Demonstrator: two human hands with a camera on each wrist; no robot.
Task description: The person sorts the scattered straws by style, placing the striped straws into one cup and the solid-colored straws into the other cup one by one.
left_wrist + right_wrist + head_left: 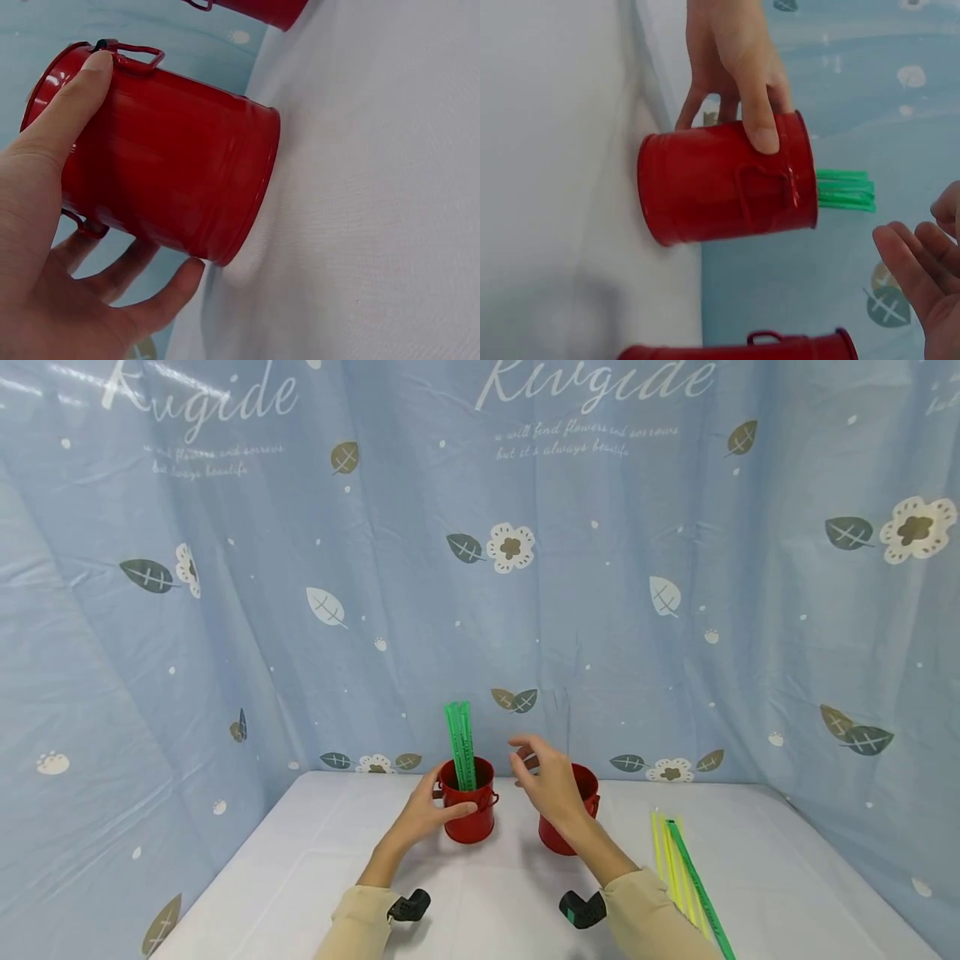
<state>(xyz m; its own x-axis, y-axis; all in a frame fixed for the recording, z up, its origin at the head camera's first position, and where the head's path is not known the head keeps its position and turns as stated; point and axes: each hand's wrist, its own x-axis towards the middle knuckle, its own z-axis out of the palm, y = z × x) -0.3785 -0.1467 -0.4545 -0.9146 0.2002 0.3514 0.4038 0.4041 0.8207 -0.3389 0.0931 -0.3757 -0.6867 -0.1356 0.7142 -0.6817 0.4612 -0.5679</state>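
Observation:
A small red metal bucket [468, 828] stands on the white table with several flat green strips [461, 743] upright in it. My left hand [422, 816] holds this bucket at its left side, thumb across the front near the rim; the left wrist view shows the thumb by the handle lug and the fingers round the other side. Between the two buckets and above their rims, my right hand [551, 783] hangs in the air, fingers loosely bent and nothing in them. Behind its wrist stands a second red bucket [553, 841], partly covered, its contents hidden.
To the right on the table lie several thin yellow strips [670, 857] and one green strip [701, 890], side by side and pointing away. A blue patterned curtain [585, 652] hangs behind the table [315, 860] and along its sides.

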